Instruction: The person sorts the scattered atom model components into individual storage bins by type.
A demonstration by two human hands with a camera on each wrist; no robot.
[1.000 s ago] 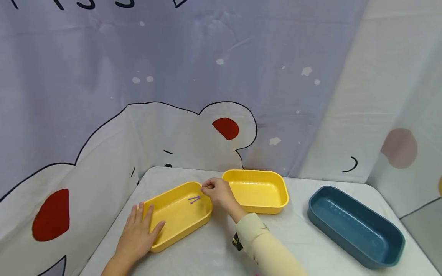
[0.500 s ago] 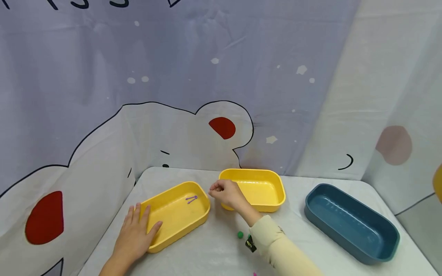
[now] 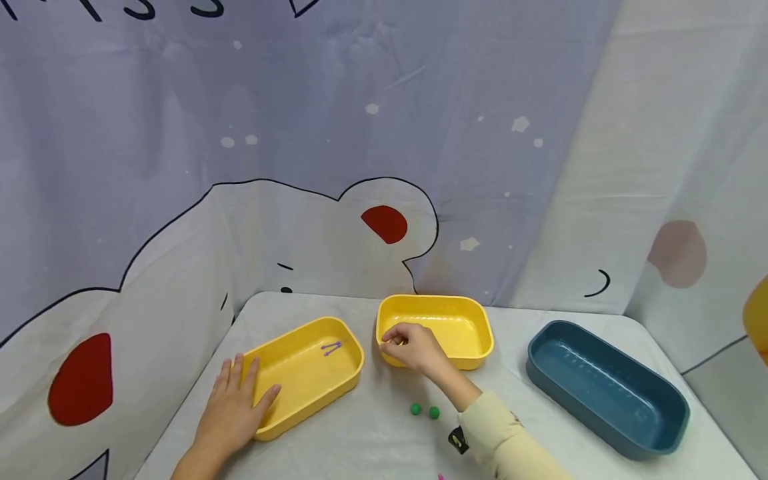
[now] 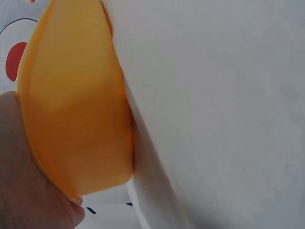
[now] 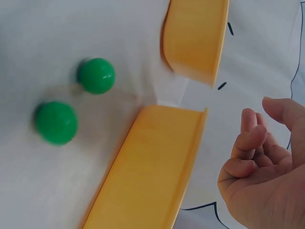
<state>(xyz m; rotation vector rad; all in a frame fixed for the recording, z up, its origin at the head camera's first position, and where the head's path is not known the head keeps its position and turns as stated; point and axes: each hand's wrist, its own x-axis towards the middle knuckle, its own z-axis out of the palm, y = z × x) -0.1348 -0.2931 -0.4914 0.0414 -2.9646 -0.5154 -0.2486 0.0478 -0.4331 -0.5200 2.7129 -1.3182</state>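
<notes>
My left hand (image 3: 231, 407) rests on the near-left rim of the left yellow tray (image 3: 294, 400), its fingers straight and spread. Two thin purple sticks (image 3: 331, 347) with knobbed ends lie in that tray's far right part. My right hand (image 3: 415, 347) is raised at the front left corner of the second yellow tray (image 3: 459, 330). Its fingers curl loosely, and the right wrist view shows nothing between thumb and fingertips. Two green balls (image 5: 96, 76) sit apart on the white table, nearer the body than that tray.
A deep blue tray (image 3: 612, 393) stands at the right. By the right sleeve lies a small black item (image 3: 459, 440). A bit of pink (image 3: 441, 477) shows at the bottom edge. A printed curtain (image 3: 336, 120) hangs behind the table.
My right hand has moved right, from above the left tray's far end to the second tray's corner. Both green balls have come into sight. The left hand stays at its rim.
</notes>
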